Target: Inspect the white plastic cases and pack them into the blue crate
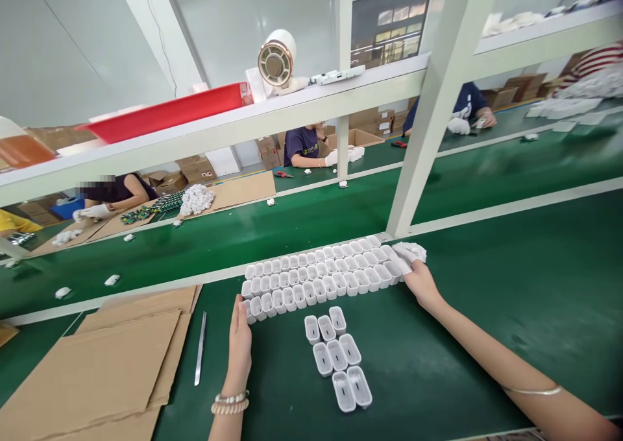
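Note:
Three long rows of small white open-topped plastic cases (311, 292) stand on the green tabletop, packed side by side. My left hand (240, 334) is bare and held upright, its fingers stretched flat along the left end of the rows. At the right end, my right hand (413, 269) has white cloth like a glove over the fingers, which reach out against the last cases. Neither hand is wrapped round a case. In front of the rows lies a smaller group of loose white cases (337, 355), each with a dark slot in its floor.
Metal tweezers (200, 349) lie left of my left hand, beside stacked cardboard sheets (111, 369). Beyond the rows runs a green conveyor belt (292, 224) carrying small white parts. A pale post (423, 123) and a shelf with a red tray (170, 113) stand ahead. Co-workers sit opposite.

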